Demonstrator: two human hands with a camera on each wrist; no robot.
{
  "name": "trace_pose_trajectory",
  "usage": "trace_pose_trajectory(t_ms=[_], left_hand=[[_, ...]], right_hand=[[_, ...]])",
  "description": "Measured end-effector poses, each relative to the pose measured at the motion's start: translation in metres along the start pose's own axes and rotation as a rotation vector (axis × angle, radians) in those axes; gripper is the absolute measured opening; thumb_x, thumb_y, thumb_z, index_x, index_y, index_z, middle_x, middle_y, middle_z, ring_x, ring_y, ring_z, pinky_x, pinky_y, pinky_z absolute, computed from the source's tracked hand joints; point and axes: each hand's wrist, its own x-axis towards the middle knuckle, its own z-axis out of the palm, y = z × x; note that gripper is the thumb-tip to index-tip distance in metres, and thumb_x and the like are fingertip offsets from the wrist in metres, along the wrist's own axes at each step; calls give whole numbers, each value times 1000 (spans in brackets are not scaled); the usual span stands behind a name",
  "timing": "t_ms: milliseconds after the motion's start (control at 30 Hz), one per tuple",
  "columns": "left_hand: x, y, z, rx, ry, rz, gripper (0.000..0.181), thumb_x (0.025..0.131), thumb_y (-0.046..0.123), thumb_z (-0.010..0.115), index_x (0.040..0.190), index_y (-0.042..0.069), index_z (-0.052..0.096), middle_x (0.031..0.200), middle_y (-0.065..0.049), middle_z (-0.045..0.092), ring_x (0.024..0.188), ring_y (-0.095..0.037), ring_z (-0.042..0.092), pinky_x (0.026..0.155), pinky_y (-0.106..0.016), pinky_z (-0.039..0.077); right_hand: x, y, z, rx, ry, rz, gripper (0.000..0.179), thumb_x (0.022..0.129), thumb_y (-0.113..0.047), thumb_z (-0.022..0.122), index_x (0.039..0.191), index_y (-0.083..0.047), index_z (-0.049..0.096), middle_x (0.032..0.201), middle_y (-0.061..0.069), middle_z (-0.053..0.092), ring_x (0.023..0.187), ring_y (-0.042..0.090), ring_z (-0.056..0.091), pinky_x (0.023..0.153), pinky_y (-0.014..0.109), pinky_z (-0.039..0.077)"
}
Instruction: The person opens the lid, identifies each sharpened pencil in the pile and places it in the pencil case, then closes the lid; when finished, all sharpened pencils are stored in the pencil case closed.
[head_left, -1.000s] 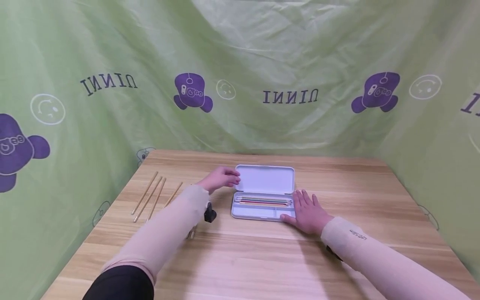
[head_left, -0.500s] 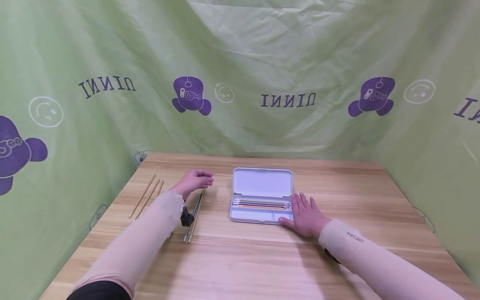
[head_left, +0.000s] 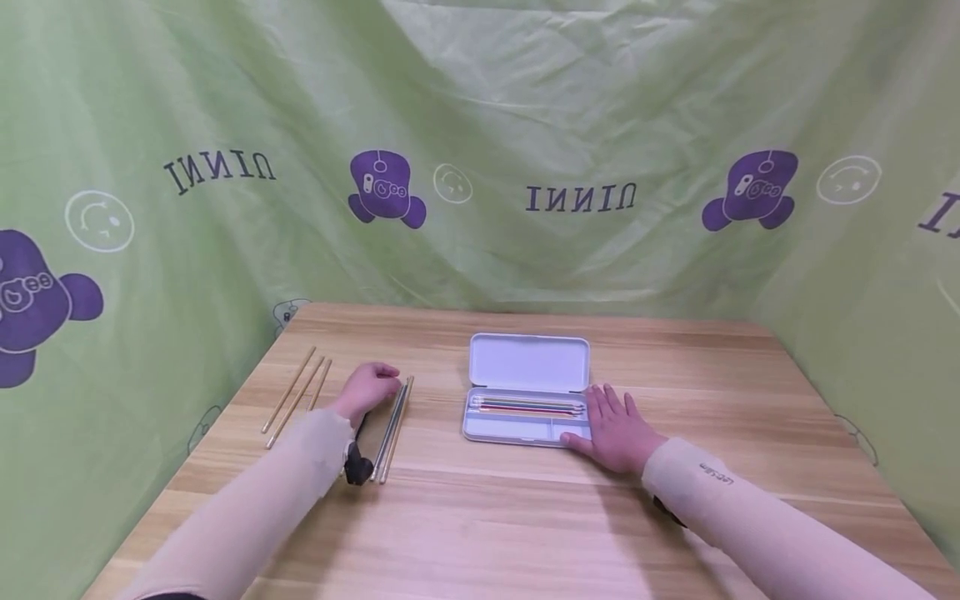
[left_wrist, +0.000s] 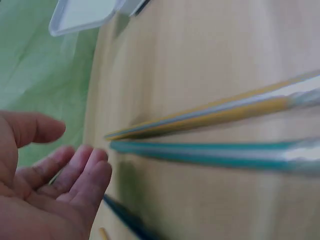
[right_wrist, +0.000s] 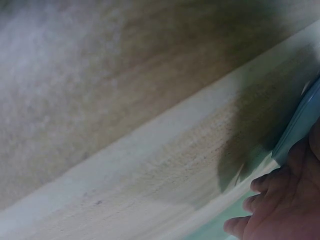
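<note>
My left hand (head_left: 367,390) hovers by the far ends of a yellow pencil (left_wrist: 230,111) and a teal pencil (left_wrist: 200,153). Its thumb stands apart from the loosely bent fingers, with nothing held between them. A dark blue pencil (left_wrist: 127,219) lies partly below that hand in the left wrist view. My right hand (head_left: 617,429) rests with straight fingers against the right side of a pale pencil case (head_left: 502,428). The case lies with its lid (head_left: 529,362) raised, and several coloured pencils (head_left: 528,407) lie in its rear compartment.
Several more pencils (head_left: 288,389) lie spread on the wooden table (head_left: 480,517) to the left, some partly hidden by the left arm. A green printed curtain (head_left: 480,250) hangs behind and beside the table.
My left hand has moved left and nearer, away from the case lid to the loose pencils. My right hand stays against the case.
</note>
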Motion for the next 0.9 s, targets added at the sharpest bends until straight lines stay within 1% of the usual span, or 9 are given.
trace_pose_trajectory(t_ms=[100, 267, 367, 467, 533, 667, 733, 800, 900], left_hand=[[-9, -8, 4, 8, 45, -28, 44, 93, -1, 58, 133, -17, 53, 124, -29, 60, 97, -30, 63, 87, -37, 55], [-19, -17, 9, 31, 67, -53, 48, 93, 2, 59, 137, -15, 50, 134, -34, 55, 114, -40, 60, 100, -47, 50], [-24, -19, 12, 55, 78, -53, 46, 94, 2, 62, 136, -15, 51, 133, -33, 57, 120, -44, 58, 104, -51, 48], [-27, -20, 15, 110, 86, -27, 46, 91, 1, 67, 132, -16, 53, 127, -32, 61, 116, -43, 61, 101, -50, 51], [-28, -21, 17, 167, 91, 4, 47, 87, -1, 70, 129, -17, 55, 122, -30, 64, 112, -42, 63, 99, -49, 53], [-29, -23, 19, 284, 96, 67, 50, 80, -5, 69, 126, -19, 57, 113, -26, 67, 105, -39, 65, 95, -48, 55], [-29, -23, 20, 342, 91, 85, 49, 78, -6, 68, 124, -19, 58, 110, -25, 68, 103, -38, 66, 94, -49, 55], [-29, -23, 20, 377, 80, 82, 49, 77, -7, 67, 123, -18, 59, 109, -24, 69, 103, -38, 66, 93, -49, 56], [-28, -22, 19, 399, 60, 60, 46, 77, -6, 68, 121, -17, 60, 110, -25, 70, 103, -39, 67, 92, -49, 56]], right_hand=[[0, 0, 1, -7, 2, -2, 101, 102, -64, 47, 152, 20, 23, 159, 39, 24, 149, 55, 16, 119, 70, 11], [0, 1, 2, -7, 10, -6, 103, 101, -67, 44, 153, 20, 22, 159, 39, 24, 149, 56, 16, 119, 70, 11], [-1, -1, -1, -9, -12, 2, 105, 101, -69, 41, 154, 19, 20, 160, 38, 22, 150, 54, 15, 120, 69, 11], [-1, -4, -4, 11, -29, 3, 104, 102, -67, 43, 153, 20, 19, 160, 40, 21, 149, 56, 14, 119, 69, 10], [-1, -6, -7, 14, -34, 5, 102, 102, -65, 45, 153, 20, 19, 159, 40, 21, 149, 56, 14, 119, 70, 10], [-3, -8, -11, 18, -30, 10, 100, 103, -62, 47, 153, 21, 20, 159, 40, 22, 149, 56, 15, 119, 70, 11], [-4, -8, -12, 17, -28, 8, 100, 103, -61, 48, 152, 21, 20, 159, 40, 23, 149, 57, 15, 119, 70, 12], [-5, -9, -12, 17, -27, 4, 99, 103, -61, 48, 152, 21, 21, 158, 41, 23, 148, 57, 16, 118, 71, 12], [-6, -9, -11, 25, -28, 0, 100, 103, -61, 48, 152, 21, 21, 158, 41, 24, 148, 57, 16, 118, 71, 12]])
